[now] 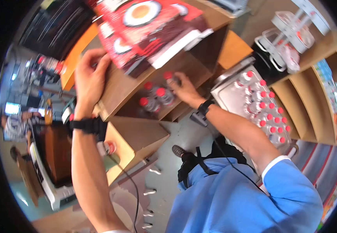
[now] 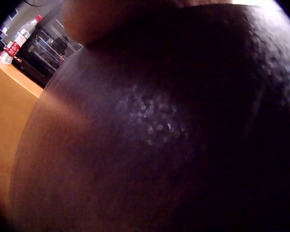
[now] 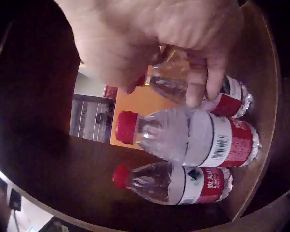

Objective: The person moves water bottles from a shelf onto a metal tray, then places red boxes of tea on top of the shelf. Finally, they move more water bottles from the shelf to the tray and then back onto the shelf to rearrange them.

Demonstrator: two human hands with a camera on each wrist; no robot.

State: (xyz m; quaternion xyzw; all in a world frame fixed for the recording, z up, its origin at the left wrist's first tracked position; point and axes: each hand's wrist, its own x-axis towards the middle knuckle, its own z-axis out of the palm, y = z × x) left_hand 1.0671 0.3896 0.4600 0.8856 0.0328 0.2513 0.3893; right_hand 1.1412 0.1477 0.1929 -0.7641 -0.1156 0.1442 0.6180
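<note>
Inside a wooden shelf compartment, my right hand (image 1: 186, 91) (image 3: 159, 38) grips a clear bottle with a red cap (image 1: 168, 75) (image 3: 169, 84), its fingers curled around the upper part. Beside it, more red-capped bottles (image 1: 165, 96) (image 3: 183, 137) stand in the compartment; one (image 3: 179, 183) is nearest the shelf's side in the right wrist view. My left hand (image 1: 90, 79) rests with bent fingers on the wooden cabinet top (image 1: 118, 89), next to a large red package (image 1: 149, 35). A dark, blurred surface fills most of the left wrist view, with part of the hand (image 2: 116, 19) above.
A metal cart (image 1: 230, 91) with many red-capped bottles stands at the right. Beyond it are wooden shelves (image 1: 298, 105) and white baskets (image 1: 289, 33). Another bottle (image 1: 52, 64) (image 2: 20, 38) stands on an orange ledge at the left. Below, a cable hangs from each wrist.
</note>
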